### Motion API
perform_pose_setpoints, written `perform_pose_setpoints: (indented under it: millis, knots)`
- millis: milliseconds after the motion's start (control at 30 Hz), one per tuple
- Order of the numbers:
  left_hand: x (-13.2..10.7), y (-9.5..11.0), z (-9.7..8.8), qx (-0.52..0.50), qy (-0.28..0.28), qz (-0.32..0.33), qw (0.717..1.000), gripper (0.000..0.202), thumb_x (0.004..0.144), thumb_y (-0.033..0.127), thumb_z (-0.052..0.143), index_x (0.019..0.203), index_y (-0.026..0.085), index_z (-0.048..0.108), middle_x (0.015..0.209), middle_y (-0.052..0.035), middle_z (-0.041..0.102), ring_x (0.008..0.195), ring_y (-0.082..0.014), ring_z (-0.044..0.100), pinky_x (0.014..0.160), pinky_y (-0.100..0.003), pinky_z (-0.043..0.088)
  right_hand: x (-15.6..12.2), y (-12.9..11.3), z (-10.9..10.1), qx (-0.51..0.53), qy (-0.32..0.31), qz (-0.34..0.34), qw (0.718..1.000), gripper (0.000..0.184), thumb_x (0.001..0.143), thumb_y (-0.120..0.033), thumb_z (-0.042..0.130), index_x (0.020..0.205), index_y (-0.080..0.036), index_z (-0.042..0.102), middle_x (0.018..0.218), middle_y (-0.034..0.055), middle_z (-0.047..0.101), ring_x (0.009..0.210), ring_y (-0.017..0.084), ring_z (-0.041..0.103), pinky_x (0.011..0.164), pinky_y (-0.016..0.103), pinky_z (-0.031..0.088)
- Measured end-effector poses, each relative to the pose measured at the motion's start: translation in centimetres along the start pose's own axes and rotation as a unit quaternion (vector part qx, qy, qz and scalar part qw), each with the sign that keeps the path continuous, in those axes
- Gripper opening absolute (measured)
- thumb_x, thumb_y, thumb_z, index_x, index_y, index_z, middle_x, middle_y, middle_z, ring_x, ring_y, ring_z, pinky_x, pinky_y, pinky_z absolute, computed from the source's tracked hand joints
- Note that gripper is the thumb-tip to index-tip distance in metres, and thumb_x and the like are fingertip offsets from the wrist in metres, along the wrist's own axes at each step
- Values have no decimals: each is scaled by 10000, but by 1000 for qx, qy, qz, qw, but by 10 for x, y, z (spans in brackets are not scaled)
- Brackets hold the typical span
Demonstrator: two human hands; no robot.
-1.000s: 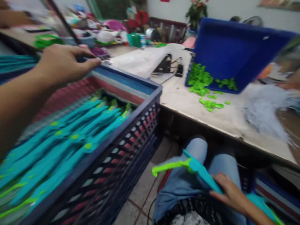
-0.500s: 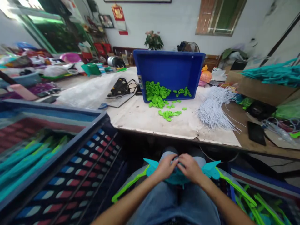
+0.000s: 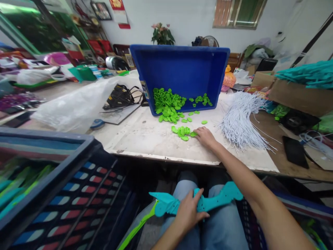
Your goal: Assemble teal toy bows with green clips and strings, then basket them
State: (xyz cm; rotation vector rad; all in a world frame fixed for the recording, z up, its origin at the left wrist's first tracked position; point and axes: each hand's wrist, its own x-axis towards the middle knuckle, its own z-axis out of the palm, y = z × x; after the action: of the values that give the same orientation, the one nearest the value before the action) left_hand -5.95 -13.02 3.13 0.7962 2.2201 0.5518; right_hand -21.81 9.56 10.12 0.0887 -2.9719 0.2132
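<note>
Across my lap lies a turquoise plastic part (image 3: pixel 215 204) with a pointed end at the left and small holes. A lime-green strip (image 3: pixel 139 227) is joined to its left end. My left hand (image 3: pixel 188 211) grips the middle of this part, thumb and fingers around it. Out on the table, my right hand (image 3: pixel 205 137) has its fingertips on a small green plastic piece (image 3: pixel 193 134), at the right edge of a little group of green pieces (image 3: pixel 183 131). Part of the turquoise part is hidden behind my right forearm.
A blue bin (image 3: pixel 179 69) lies on its side, green pieces (image 3: pixel 169 104) spilling from it. White cords (image 3: pixel 243 118) are bunched to the right, near a black phone (image 3: pixel 295 151). A dark crate (image 3: pixel 85 142) holding turquoise and green parts stands at the left; another crate is low at right.
My right hand has left the turquoise part and moved forward to the green pieces on the table. My left hand stays on the part, which now sits more tilted.
</note>
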Motion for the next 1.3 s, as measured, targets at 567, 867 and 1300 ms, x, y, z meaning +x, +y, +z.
perform_pose_setpoints:
  millis: [567,867,1300]
  knots:
    - [22,15,-12,-39,-43,42,997,732,803,337,535,1446,101,278,1411,-178,440,1277,-291,442,1031,-349,361,-100,55,-95,116,-298,41,947,181,874,-223,527,893,-145,690,711,35,663,631,151,584,574,224,398]
    - [31,6,-26,-47,-88,108,989,262,807,351,484,972,177,591,896,-58,662,850,-220,611,743,-284,449,-139,50,-50,61,-31,60,996,303,879,-279,547,1135,-147,643,1160,127,627,1083,260,564,932,365,421]
    - [48,-2,-19,-310,-174,53,933,418,684,517,621,862,139,631,722,1,566,674,-146,477,644,-252,380,-197,14,-30,170,107,-109,974,257,894,-313,558,1113,-188,611,1070,103,658,990,245,584,871,414,483]
